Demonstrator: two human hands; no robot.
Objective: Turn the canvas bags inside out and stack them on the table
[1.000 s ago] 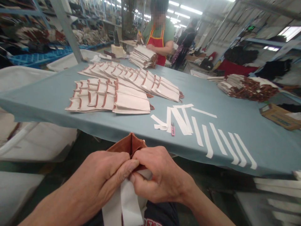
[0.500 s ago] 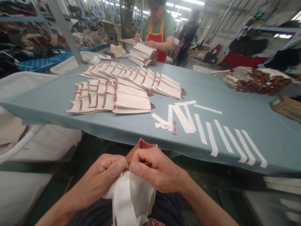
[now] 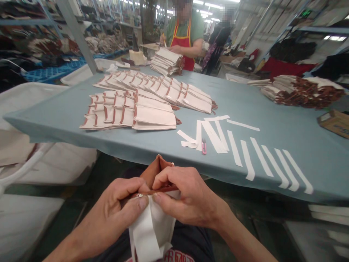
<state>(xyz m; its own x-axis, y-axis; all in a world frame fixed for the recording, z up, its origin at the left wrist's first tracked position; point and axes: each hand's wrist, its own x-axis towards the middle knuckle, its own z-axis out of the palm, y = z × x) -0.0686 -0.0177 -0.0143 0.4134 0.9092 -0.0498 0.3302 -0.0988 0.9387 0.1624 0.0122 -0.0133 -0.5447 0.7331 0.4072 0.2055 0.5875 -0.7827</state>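
Below the table's front edge, a white fabric bag with a brown lining and brown-trimmed rim is held over my lap. My left hand pinches the rim on its left side, thumb outside and fingers inside. Close beside it, my right hand grips the same rim with thumb and fingers. A white strip hangs down the front of the bag from under my thumbs. On the table lie several loose white strips, with a pair of pink thread snips among them.
Overlapping rows of white pouches with brown trim cover the left of the blue-green table. More pieces are piled at the right, near a cardboard box. A co-worker in a red apron stands behind a stack.
My right hand has shifted its hold along the rim, and the rim is pulled straighter, showing more brown edge. The view has moved slightly.
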